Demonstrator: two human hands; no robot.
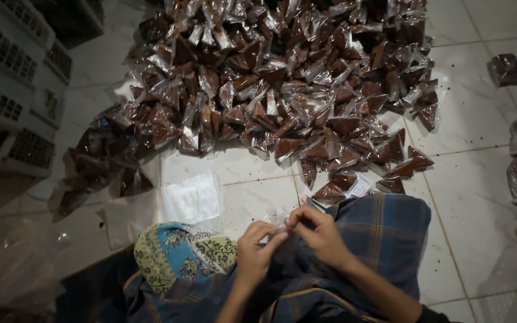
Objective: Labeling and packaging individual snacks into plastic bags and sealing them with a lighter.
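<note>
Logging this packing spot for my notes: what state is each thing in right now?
Left hand: pinching a small clear bag.
Right hand: pinching the same bag.
Clear bag: held between both hands; contents too small to tell.
Packet pile: filled brown packets heaped on the tiled floor.
Empty bags: lying flat, unfilled.
Crates: stacked at left.
</note>
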